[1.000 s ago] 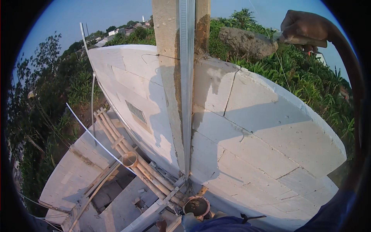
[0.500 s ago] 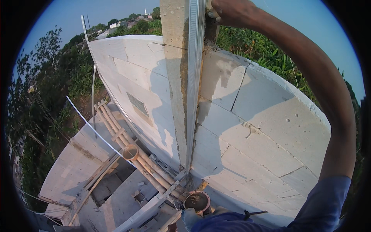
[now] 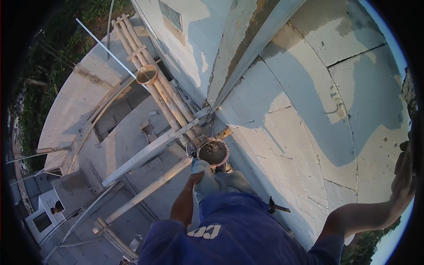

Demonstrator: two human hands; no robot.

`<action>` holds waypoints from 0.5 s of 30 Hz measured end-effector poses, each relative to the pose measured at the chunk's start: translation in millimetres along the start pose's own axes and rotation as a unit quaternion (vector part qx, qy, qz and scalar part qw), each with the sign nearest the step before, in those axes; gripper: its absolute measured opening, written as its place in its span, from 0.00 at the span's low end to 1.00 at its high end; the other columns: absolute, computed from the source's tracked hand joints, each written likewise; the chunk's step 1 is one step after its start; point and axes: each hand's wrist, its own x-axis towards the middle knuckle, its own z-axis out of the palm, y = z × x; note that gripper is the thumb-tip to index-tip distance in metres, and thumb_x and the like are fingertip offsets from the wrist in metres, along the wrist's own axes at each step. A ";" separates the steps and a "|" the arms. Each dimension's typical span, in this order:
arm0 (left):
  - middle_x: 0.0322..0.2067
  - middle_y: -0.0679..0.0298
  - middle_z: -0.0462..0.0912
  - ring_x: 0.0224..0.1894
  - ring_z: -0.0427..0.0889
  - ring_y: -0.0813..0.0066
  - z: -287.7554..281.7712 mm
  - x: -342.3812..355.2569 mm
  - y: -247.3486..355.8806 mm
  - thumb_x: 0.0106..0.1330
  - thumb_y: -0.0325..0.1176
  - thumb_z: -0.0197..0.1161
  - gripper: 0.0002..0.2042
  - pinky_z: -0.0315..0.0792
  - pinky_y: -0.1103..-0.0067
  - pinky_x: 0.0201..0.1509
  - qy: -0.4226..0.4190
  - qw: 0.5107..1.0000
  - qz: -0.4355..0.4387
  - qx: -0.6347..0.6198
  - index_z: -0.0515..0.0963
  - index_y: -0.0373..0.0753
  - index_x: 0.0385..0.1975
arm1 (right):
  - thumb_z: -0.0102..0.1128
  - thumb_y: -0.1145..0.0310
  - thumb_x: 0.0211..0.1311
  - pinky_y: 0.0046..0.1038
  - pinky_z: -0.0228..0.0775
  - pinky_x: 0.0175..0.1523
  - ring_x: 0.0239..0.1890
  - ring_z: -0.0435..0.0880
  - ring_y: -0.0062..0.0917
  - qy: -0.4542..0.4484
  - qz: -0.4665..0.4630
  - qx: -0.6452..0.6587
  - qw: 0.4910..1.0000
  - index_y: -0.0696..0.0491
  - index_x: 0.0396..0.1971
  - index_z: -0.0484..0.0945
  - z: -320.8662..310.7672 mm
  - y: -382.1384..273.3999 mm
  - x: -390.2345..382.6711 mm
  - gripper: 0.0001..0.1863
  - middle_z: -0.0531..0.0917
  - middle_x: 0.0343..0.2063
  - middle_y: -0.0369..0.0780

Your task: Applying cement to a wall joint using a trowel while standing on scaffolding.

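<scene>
Right hand (image 3: 402, 172) has swung rightward, away from the concrete column (image 3: 235, 42).

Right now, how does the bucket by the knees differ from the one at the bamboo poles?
The near bucket holds grey mix; the far bucket shows a tan inside, with no grey mix visible. The near bucket's rim is pinkish, the far bucket's orange-brown. The near bucket looks larger in view than the far bucket. Both are round and open-topped.
</scene>
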 end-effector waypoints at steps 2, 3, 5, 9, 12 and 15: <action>0.59 0.46 0.67 0.64 0.65 0.59 20.8 16.0 -4.3 0.55 0.63 0.59 0.41 0.62 0.68 0.64 0.040 0.987 0.116 0.105 0.65 0.34 0.60 | 0.59 0.56 0.60 0.16 0.56 0.25 0.21 0.69 0.15 -0.174 0.064 0.247 0.951 0.63 0.44 0.73 52.8 17.9 -58.4 0.24 0.73 0.20 0.34; 0.59 0.45 0.68 0.65 0.65 0.62 35.3 13.8 2.9 0.55 0.63 0.59 0.42 0.62 0.74 0.65 0.072 0.970 0.160 0.170 0.67 0.32 0.59 | 0.63 0.53 0.59 0.15 0.58 0.26 0.20 0.67 0.13 -0.299 0.071 0.278 0.910 0.61 0.42 0.74 84.6 27.7 -81.9 0.25 0.73 0.22 0.34; 0.63 0.44 0.61 0.66 0.61 0.55 48.2 -19.6 43.3 0.55 0.60 0.60 0.43 0.58 0.67 0.67 0.043 0.983 0.003 0.180 0.62 0.30 0.61 | 0.63 0.57 0.57 0.18 0.61 0.26 0.20 0.69 0.14 -0.468 0.211 0.236 0.825 0.60 0.39 0.76 170.7 50.7 -137.8 0.20 0.73 0.20 0.33; 0.67 0.50 0.54 0.68 0.58 0.54 54.1 -31.4 49.9 0.57 0.53 0.62 0.42 0.58 0.59 0.66 0.163 0.968 -0.077 0.177 0.53 0.34 0.66 | 0.59 0.53 0.58 0.33 0.71 0.34 0.25 0.81 0.33 -0.672 0.192 0.077 0.711 0.63 0.35 0.77 377.7 105.2 -287.2 0.23 0.81 0.22 0.46; 0.65 0.52 0.57 0.65 0.61 0.56 54.2 0.3 33.6 0.59 0.47 0.61 0.38 0.60 0.57 0.64 0.213 0.953 -0.023 0.212 0.53 0.37 0.66 | 0.58 0.57 0.55 0.41 0.73 0.45 0.40 0.83 0.44 -0.687 0.085 -0.077 0.718 0.62 0.35 0.79 510.8 168.3 -437.3 0.20 0.83 0.34 0.51; 0.61 0.54 0.64 0.61 0.65 0.57 47.6 20.3 21.2 0.60 0.42 0.61 0.33 0.63 0.61 0.63 0.260 0.944 0.001 0.203 0.58 0.38 0.64 | 0.57 0.61 0.53 0.41 0.74 0.47 0.41 0.82 0.46 -0.693 0.008 -0.111 0.713 0.62 0.36 0.78 599.6 196.4 -536.7 0.18 0.83 0.36 0.51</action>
